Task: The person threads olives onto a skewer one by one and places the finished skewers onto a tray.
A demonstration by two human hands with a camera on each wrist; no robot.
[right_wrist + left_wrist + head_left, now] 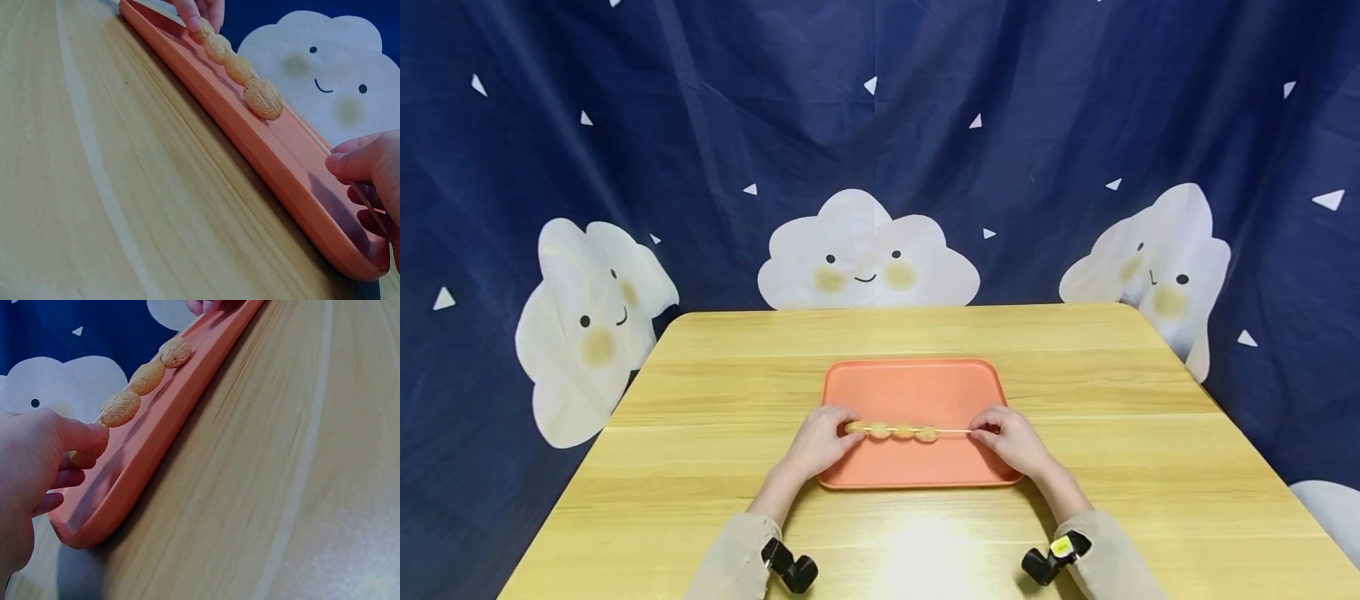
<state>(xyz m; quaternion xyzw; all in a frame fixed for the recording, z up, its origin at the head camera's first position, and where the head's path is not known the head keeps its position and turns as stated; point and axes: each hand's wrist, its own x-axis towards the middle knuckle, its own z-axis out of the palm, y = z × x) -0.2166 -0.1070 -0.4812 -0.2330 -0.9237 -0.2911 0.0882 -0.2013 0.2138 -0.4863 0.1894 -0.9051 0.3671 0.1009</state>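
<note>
A thin pale skewer stick [953, 431] runs nearly level across the orange tray [917, 471], threaded through several small, round, golden-brown puffs [902, 431] with rough skins. My left hand [820, 442] pinches the leftmost puff [90, 455] between thumb and fingers. In the right wrist view, thumb and fingers of my right hand [369, 172] pinch the bare length of stick on the other side. The puffs sit close together toward the left; I cannot tell exactly what food they are. Both wrist views show the skewer held above the tray's floor.
The low-rimmed tray lies on a light wood table [737, 392]. Behind the table hangs a dark blue curtain [1037, 167] printed with white clouds. A small black camera is strapped at each wrist, over beige sleeves [733, 558].
</note>
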